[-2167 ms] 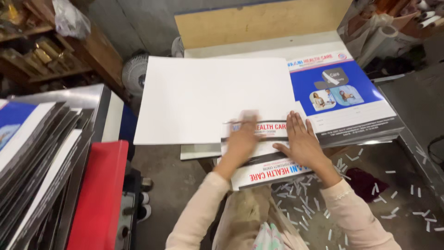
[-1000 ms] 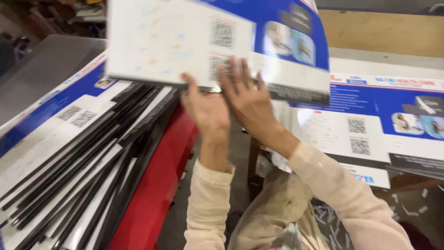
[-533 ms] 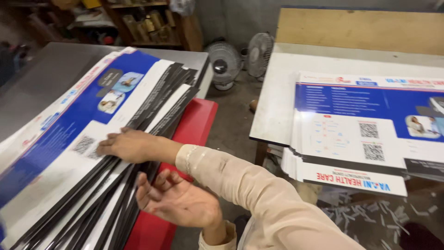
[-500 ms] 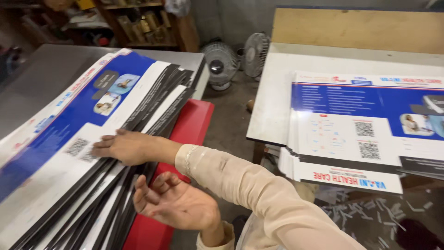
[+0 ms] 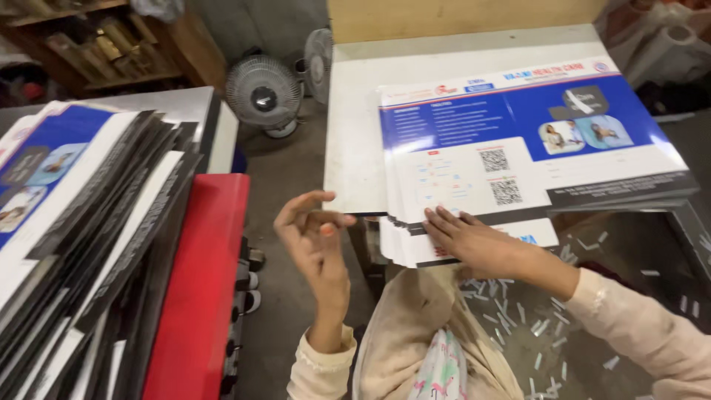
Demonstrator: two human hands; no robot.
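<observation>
The right hand (image 5: 474, 241) lies flat, palm down, on the near edge of a stack of printed sheets (image 5: 518, 148), its fingers (image 5: 443, 221) spread and pressing on the top sheet rather than pinching it. The sheets are thin, stiff-looking rectangles with a glossy blue band, a white lower panel and a dark strip along the bottom; their near edges are slightly fanned, so several white layers show below the hand. The stack sits on a pale, smooth table (image 5: 355, 133), overhanging its near edge, with bare table left along the far and left sides.

The left hand (image 5: 315, 233) is raised in the air between the two work areas, holding nothing; its grip is loosely curled, thumb and forefinger close but with nothing between them. It is well apart from both stacks.

To the left lies a second pile of sheets (image 5: 81, 215) of the same kind, tilted and fanned out so that many dark edges show in ridges. Just beside it runs a smooth red panel (image 5: 200, 289). Between that panel and the table is an open strip of grey floor (image 5: 289, 163), where two small round fans (image 5: 264, 92) with wire grilles stand. Small paper offcuts (image 5: 533, 326) are scattered on the dark surface below the right forearm
</observation>
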